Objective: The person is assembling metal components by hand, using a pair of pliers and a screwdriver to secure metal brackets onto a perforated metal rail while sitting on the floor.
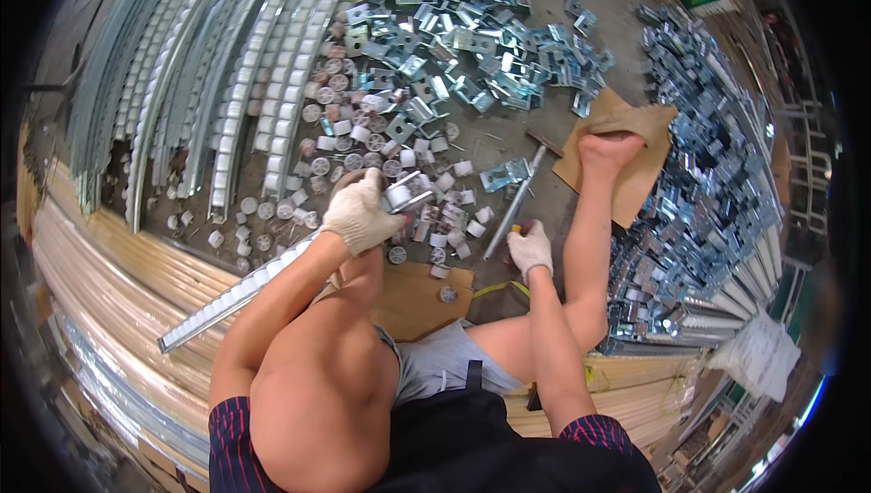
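Roller-lined metal channel (238,292), one: slanted from centre to lower left of frame, clasped near its upper end by the gloved left hand (357,212). Gloved right hand (531,250): seen right of centre, fingers curled; whether anything is pinched cannot be told. Hammer (518,199), one: laid just beside it. Loose rollers (391,168): strewn at centre. Brackets (472,41): heaped, upper centre.

passage: floor strip (621,35) between bracket heaps (483,43) | in the way: white rollers (476,229), hammer (520,198)
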Available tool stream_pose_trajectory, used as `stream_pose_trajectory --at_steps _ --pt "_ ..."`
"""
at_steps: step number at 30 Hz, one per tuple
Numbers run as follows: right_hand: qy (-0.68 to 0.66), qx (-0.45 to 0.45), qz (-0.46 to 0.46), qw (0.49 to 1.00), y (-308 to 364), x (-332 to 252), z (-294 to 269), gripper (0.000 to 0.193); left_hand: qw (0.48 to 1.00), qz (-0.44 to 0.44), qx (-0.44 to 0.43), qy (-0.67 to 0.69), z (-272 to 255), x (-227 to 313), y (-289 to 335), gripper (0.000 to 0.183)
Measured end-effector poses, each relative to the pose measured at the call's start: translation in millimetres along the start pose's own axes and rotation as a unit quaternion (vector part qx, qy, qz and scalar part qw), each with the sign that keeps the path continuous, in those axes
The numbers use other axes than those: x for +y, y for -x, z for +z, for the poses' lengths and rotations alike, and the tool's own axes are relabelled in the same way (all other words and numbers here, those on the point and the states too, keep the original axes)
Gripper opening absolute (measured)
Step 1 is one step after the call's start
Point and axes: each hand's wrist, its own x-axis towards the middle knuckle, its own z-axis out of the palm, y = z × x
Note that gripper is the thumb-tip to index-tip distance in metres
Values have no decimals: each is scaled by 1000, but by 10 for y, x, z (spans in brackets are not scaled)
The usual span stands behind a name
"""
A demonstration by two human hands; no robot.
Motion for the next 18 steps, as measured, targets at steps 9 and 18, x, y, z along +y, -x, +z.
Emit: stream_pose_trajectory --at_steps 9,18 --pt "-396 4 -88 914 600 -269 -497 39 998 38 10 -55 204 -66 -90 42" --pt "94 -113 -418 896 1498 -1235 -1252 34 999 6 18 -28 184 -55 -108 40"
